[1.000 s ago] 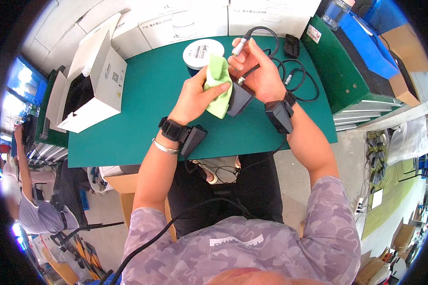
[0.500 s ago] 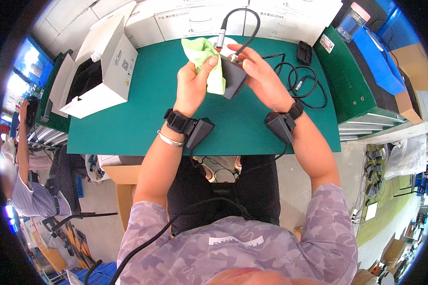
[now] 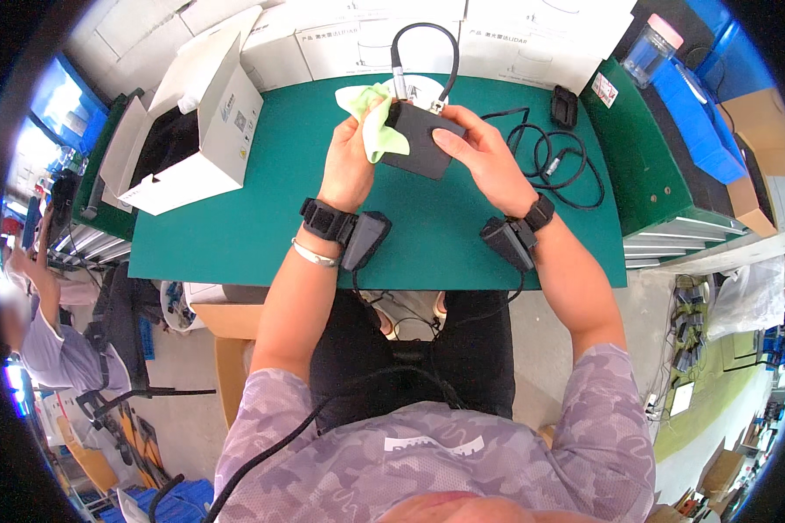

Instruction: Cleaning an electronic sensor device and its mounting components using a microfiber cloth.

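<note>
Two hands: left hand [image 3: 349, 161] pinches a green cloth [image 3: 384, 139] against the box's left side, and whether its fingers also grip the box through it I cannot tell; right hand [image 3: 484, 152] is clamped on the box, thumb on the upper face, fingers mostly hidden.
Black box [image 3: 421, 146]: held over the table [image 3: 323, 240], nearer its far edge, about midway between its left and right edges; looks stiff and fairly light, smooth faces perhaps slippery through cloth.
Cable [image 3: 424, 27]: arches up from the box's far side to a metal plug [image 3: 399, 85]; seems springy, its joint probably the fragile spot.
Best hold: opposite side edges, bare skin on at least one, no tugging at the cable.
Cloth: soft, limp, gives little purchase.
Far right corner: black case [image 3: 563, 107], with coiled cable [image 3: 576, 179] toward the right edge.
Far left corner: white carton [image 3: 209, 148].
</note>
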`<state>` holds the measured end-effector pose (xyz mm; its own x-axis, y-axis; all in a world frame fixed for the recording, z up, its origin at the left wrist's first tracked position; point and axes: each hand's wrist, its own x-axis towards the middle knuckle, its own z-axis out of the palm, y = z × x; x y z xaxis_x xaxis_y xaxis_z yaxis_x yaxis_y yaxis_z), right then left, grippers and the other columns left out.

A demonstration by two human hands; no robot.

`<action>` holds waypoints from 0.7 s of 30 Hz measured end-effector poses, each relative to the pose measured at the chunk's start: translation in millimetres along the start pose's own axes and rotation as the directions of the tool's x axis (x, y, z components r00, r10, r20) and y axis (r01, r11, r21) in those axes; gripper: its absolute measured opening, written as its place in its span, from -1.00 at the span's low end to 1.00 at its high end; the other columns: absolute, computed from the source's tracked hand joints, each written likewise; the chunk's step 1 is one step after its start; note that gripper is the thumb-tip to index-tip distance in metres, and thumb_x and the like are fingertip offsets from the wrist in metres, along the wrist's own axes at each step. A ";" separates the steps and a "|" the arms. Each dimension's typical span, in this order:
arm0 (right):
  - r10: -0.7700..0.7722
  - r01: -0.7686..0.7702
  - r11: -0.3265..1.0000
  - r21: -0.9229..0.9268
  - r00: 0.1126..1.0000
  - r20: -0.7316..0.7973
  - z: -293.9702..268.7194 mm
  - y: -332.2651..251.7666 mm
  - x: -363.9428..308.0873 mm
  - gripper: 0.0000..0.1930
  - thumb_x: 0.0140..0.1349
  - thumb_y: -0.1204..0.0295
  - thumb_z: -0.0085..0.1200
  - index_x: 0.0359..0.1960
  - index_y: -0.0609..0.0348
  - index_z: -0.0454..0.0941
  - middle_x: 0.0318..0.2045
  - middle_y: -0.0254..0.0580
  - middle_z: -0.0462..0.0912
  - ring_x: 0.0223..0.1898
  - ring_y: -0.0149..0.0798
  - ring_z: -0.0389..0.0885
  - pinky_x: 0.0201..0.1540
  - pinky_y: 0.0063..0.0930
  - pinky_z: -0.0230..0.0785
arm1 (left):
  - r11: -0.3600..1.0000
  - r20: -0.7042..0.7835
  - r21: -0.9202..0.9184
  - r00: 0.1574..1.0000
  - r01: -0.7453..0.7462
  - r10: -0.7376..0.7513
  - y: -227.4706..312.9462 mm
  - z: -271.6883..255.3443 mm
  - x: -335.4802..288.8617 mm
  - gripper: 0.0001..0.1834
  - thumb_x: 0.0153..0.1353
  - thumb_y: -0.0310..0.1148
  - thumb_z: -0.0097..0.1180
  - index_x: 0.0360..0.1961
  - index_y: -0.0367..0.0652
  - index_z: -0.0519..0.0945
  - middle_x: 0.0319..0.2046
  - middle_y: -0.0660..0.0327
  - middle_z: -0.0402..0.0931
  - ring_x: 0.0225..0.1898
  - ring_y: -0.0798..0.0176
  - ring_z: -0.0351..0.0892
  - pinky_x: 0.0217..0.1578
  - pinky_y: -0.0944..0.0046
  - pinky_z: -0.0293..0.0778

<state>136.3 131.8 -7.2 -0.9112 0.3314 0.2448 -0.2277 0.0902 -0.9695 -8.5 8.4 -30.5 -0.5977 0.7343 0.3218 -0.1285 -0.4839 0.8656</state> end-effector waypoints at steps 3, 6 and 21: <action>-0.002 0.002 0.997 0.083 1.000 0.000 -2.5 6.8 0.0 -0.50 0.29 0.25 0.03 0.14 0.33 0.29 -0.02 -0.24 0.45 0.01 -0.46 0.37 0.10 -0.54 0.21 | 0.972 0.136 0.170 0.981 -0.164 0.141 -3.9 -5.6 -1.6 -0.63 0.35 -0.28 -0.09 0.08 -0.29 0.42 -0.05 0.25 0.50 -0.08 0.41 0.48 -0.08 0.42 0.39; -0.027 0.026 0.998 0.058 1.000 0.013 -5.6 9.8 1.3 -0.49 0.29 0.25 0.03 0.16 0.34 0.28 0.00 -0.25 0.45 0.02 -0.45 0.36 0.11 -0.54 0.20 | 0.996 0.119 0.028 0.990 -0.084 0.080 0.0 -1.1 -3.9 -0.61 0.34 -0.27 -0.09 0.10 -0.27 0.38 -0.03 0.28 0.46 -0.07 0.42 0.45 -0.10 0.43 0.38; -0.069 0.070 0.996 0.053 0.997 -0.021 -3.8 9.3 1.1 -0.56 0.27 0.36 0.07 0.10 0.33 0.30 -0.12 -0.31 0.43 -0.11 -0.49 0.39 -0.04 -0.61 0.29 | 0.962 0.036 0.250 0.994 -0.112 0.106 17.0 5.1 -2.4 -0.84 0.28 -0.32 0.07 -0.30 -0.20 0.54 -0.38 0.40 0.50 -0.32 0.57 0.40 -0.28 0.49 0.37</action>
<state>134.4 136.6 -15.9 -0.8861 0.3439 0.3108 -0.3084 0.0632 -0.9492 -5.2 0.8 -14.6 -0.5789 0.6955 0.4256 0.1412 -0.4285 0.8924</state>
